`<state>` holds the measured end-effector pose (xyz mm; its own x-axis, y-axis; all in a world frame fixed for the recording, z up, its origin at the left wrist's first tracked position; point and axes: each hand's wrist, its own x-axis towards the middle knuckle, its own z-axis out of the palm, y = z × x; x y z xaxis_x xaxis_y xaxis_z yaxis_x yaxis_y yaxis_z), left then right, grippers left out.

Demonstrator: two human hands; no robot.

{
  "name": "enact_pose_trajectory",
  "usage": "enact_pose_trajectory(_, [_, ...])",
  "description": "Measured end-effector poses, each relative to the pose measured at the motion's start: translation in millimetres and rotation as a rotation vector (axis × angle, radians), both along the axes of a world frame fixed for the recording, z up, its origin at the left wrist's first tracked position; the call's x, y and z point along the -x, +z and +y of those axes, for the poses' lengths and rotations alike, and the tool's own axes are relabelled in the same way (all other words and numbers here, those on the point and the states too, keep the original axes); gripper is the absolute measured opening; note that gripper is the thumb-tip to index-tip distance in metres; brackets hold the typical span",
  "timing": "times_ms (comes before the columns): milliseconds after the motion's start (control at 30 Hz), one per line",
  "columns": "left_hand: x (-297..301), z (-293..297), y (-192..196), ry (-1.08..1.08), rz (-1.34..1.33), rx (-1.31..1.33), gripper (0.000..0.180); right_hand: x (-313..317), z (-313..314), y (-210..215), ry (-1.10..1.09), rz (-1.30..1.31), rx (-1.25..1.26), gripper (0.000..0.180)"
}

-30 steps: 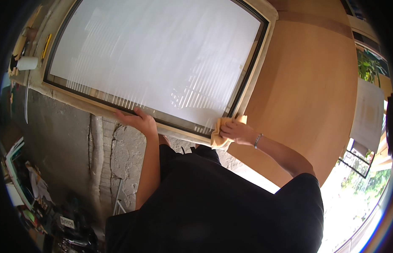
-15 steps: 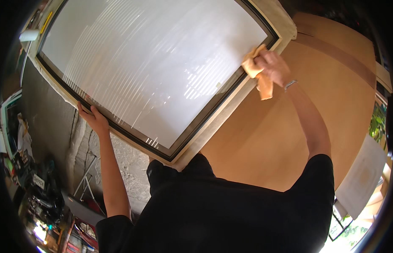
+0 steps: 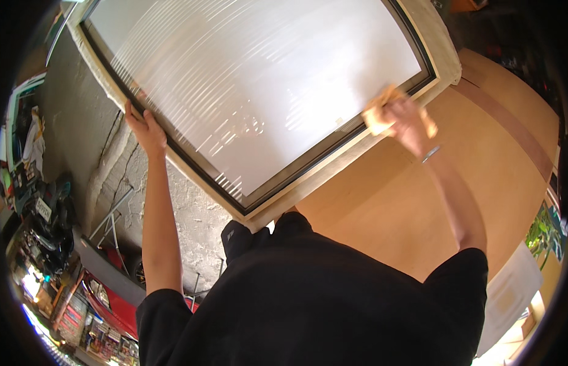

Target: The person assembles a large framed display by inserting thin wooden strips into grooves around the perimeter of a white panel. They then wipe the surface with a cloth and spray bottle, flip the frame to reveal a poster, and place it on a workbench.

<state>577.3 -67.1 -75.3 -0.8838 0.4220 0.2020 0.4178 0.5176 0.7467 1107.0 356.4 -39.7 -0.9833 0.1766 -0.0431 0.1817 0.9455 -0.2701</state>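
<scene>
A large glossy framed glass panel (image 3: 278, 79), white behind the glass, has a dark inner border and a pale outer frame; striped light reflects in it. My left hand (image 3: 148, 133) grips the panel's left edge, thumb and fingers at the frame. An orange-tan cloth (image 3: 381, 110) is bunched in my right hand (image 3: 409, 125), which presses it on the dark border and frame at the panel's right side. That hand and the cloth are slightly blurred.
A broad tan board (image 3: 381, 201) lies beneath the panel on the right. Cracked concrete floor (image 3: 192, 213) shows at left, with a motorcycle (image 3: 49, 213) and shelved goods (image 3: 101, 338) farther left. A white sheet-like panel (image 3: 510, 299) and leafy plants (image 3: 543, 235) are at right.
My right hand has moved the cloth along the panel's right side, toward the near corner. The whole view has shifted somewhat; my left hand keeps its place on the edge.
</scene>
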Motion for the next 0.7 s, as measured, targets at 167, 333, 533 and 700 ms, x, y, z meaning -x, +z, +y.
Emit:
enact_pose_trajectory(167, [-9,5,12,0.028,0.019,0.006,0.059,80,-220,21,0.164,0.016,0.236,0.045])
enact_pose_trajectory(333, [-8,11,13,0.004,0.052,0.021,0.055,134,-352,16,0.292,0.091,0.475,0.044])
enact_pose_trajectory(533, [-2,0,4,-0.043,0.139,0.039,0.057,121,-349,8,0.322,0.086,0.106,0.023])
enact_pose_trajectory(700, [-3,-3,3,-0.004,0.081,0.072,0.056,46,-152,-1,-0.111,0.157,0.677,0.013])
